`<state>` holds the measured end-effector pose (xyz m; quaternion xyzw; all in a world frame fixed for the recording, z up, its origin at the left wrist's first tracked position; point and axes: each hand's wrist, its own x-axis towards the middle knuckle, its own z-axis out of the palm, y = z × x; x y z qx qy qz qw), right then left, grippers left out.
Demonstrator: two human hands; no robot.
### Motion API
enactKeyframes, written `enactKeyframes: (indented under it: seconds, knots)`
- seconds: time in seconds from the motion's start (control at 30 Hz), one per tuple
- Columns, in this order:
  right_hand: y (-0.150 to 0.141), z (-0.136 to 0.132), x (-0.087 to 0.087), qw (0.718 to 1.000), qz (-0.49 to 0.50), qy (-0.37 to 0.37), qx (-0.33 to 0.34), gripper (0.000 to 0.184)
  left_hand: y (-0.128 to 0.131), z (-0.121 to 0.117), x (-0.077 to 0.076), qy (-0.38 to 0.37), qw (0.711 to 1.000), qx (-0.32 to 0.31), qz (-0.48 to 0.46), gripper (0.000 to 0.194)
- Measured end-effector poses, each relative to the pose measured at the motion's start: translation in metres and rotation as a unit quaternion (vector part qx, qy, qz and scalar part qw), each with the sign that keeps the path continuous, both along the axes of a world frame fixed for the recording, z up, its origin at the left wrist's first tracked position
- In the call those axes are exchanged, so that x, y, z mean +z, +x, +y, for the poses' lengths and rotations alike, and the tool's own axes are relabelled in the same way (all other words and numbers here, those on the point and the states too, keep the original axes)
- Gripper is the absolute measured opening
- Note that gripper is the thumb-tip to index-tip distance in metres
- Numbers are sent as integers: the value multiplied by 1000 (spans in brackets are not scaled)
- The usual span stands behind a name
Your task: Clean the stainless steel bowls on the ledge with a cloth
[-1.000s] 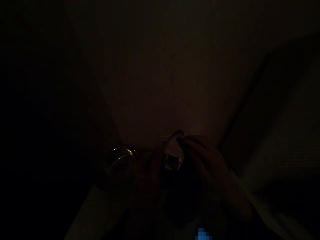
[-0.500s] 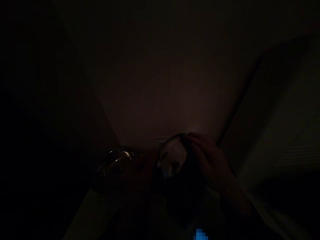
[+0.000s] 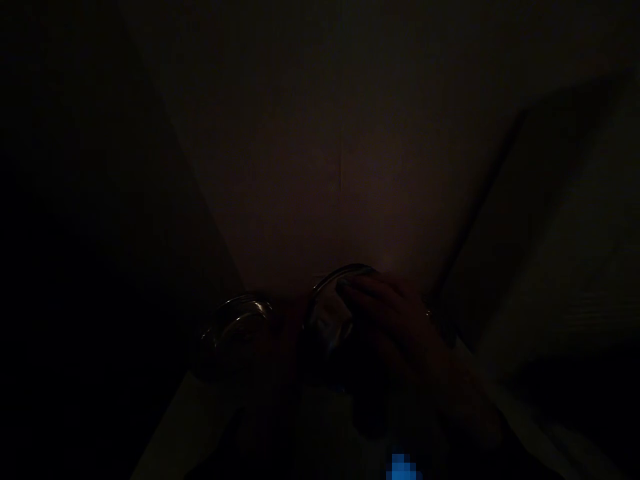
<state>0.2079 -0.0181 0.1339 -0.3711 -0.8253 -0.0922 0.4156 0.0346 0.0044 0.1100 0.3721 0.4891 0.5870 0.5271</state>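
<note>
The picture is very dark. A round, shiny metal dish (image 3: 330,313) shows near the middle, with its curved rim catching some light; whether it is a bowl or a lid I cannot tell. Over its right part lies my right hand (image 3: 395,313), fingers stretched out toward the left and touching or just above the metal. My left hand (image 3: 283,333) is a faint reddish shape at the dish's left side, its fingers lost in the dark. Just left of that hand stands a second shiny round metal vessel (image 3: 240,327).
A pale flat panel (image 3: 320,167) rises behind the dishes, with dark slanting edges on both sides. A pale surface (image 3: 170,427) shows at the lower left. On the right is a dim, light-coloured panel (image 3: 575,233). A pixelated blue patch (image 3: 403,468) sits at the bottom.
My right hand has moved left from the dish's right rim, and its fingers now reach over the metal face. The dish has shifted slightly left. The left vessel looks nearly unmoved.
</note>
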Motion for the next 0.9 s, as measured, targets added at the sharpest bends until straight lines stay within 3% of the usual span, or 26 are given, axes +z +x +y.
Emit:
enactKeyframes:
  seconds: [0.27,0.6,0.9]
  knots:
    - [15,-6,-8,996,65,-42,52,36,-8,-20,-19,66,991,7,-113,36]
    - [18,-22,-55,983,168,-47,-64,24,-7,-33,-53,51,972,-54,-224,35]
    - [9,-25,-63,978,188,-58,-71,21,-18,-32,-77,36,979,-52,-194,35]
